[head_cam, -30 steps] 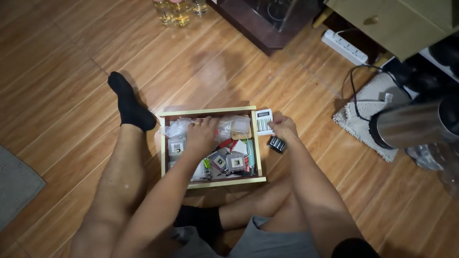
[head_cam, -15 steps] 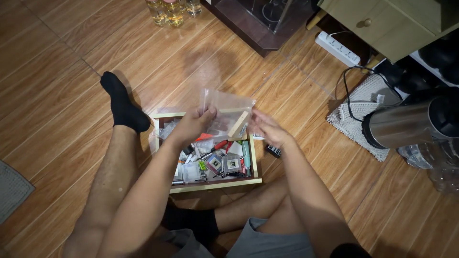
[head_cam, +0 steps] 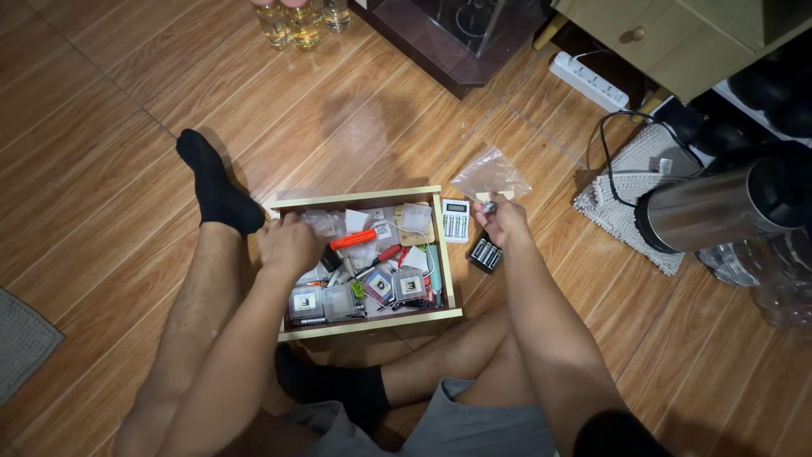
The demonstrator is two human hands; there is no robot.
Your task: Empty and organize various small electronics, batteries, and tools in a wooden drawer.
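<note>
The wooden floor [head_cam: 127, 127] is spreading out under everything. A person is sitting on it with legs bent, wearing black socks [head_cam: 216, 186]. A shiny metal pot [head_cam: 719, 207] is lying on its side at the right, next to a pale mat [head_cam: 630, 199] with a black cord on it. A white power strip [head_cam: 592, 82] is lying near a green cabinet [head_cam: 685, 42] at the top.

A shallow wooden box [head_cam: 364, 196] is sitting on the floor between the person's legs. It is holding lots of little things: small clear cases, a red-handled tool [head_cam: 353, 239] and little plastic bags.

The left hand [head_cam: 292, 245] is reaching down into the left side of the box, and its fingers are curling over the small things there. I cannot tell if its grip is closing on anything.

The right hand [head_cam: 501, 218] is staying just outside the box, to its right. Its grip is pinching shut on the bottom of a clear plastic bag [head_cam: 491, 175], which is sticking up above the floor.

A small white calculator [head_cam: 456, 220] is lying just beside the box, and a pack of batteries [head_cam: 485, 254] is lying near it under the right wrist.
</note>
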